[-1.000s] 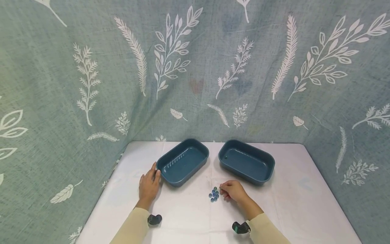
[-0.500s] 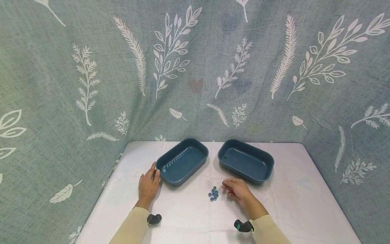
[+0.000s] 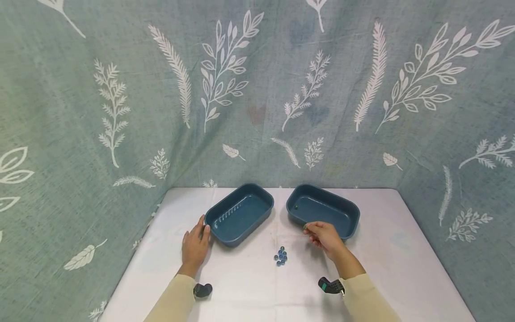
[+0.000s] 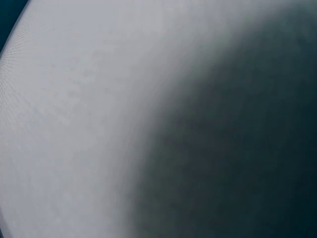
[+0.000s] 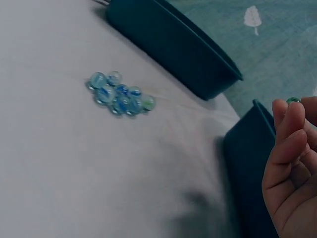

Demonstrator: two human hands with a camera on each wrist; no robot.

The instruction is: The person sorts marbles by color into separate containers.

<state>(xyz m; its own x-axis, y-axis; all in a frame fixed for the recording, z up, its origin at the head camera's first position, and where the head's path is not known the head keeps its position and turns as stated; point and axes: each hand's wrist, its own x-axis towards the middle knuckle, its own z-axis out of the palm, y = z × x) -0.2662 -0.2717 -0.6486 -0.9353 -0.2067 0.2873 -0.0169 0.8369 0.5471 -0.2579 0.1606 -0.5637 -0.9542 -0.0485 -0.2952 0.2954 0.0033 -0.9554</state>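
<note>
In the head view, the left hand (image 3: 196, 246), fingers slightly spread, is touching the left end of the left tray (image 3: 243, 221). The right hand (image 3: 325, 237) is pinching a green marble (image 3: 305, 226) at the near side of the right tray (image 3: 330, 214), inside which a second marble (image 3: 296, 207) is lying. A marble cluster (image 3: 280, 256) is sitting on the desk (image 3: 241, 281) between the hands. In the left wrist view, a dark blur is hiding detail. In the right wrist view, fingertips are holding the green marble well apart from the cluster.

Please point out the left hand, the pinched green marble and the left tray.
Left hand (image 3: 195, 246), head view: back of hand.
Pinched green marble (image 5: 293, 100), right wrist view: visible top.
Left tray (image 3: 243, 220), head view: inside floor.
</note>
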